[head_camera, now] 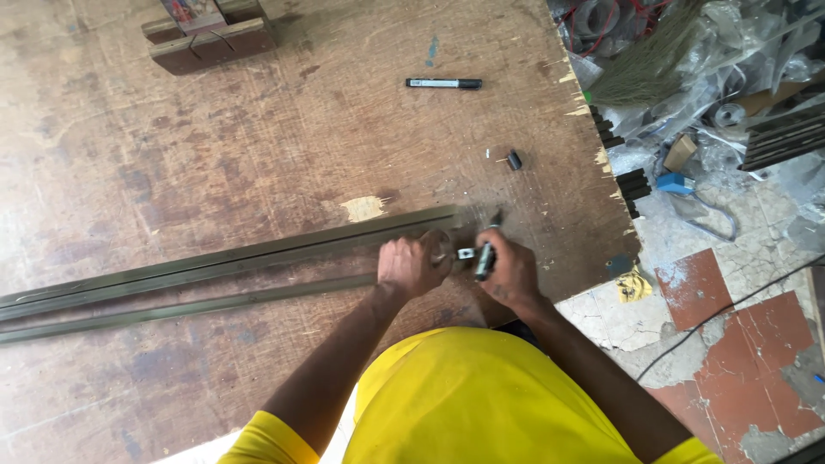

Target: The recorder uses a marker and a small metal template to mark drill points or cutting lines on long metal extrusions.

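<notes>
Two hands are working the near end of these long metal rails right now. I'm clamping my left hand (415,265) down over the end of the grey metal profile (258,251), fingers curled tight around it, and I'm wrapping my right hand (514,273) around a small dark-handled tool (485,258), pressing its tip toward a little light-coloured fitting (465,253) sitting between my two hands. The rails are running away from my left hand across the plywood bench (258,129), with a thinner strip (189,305) lying just nearer to me than the main one.

What's bugging me: the tool is pointing roughly at my left hand, so if it's slipping off that fitting, it's probably going into my knuckles. The rail's far end isn't held by anything I can see either, so it could be swinging if I'm pushing hard.

Further out beyond my right hand, a small black cap (514,160) and a black marker (443,83) are lying loose. No containers near the grip; off the bench edge to the right I'm only seeing a heap of plastic scrap (730,77) on the floor.
</notes>
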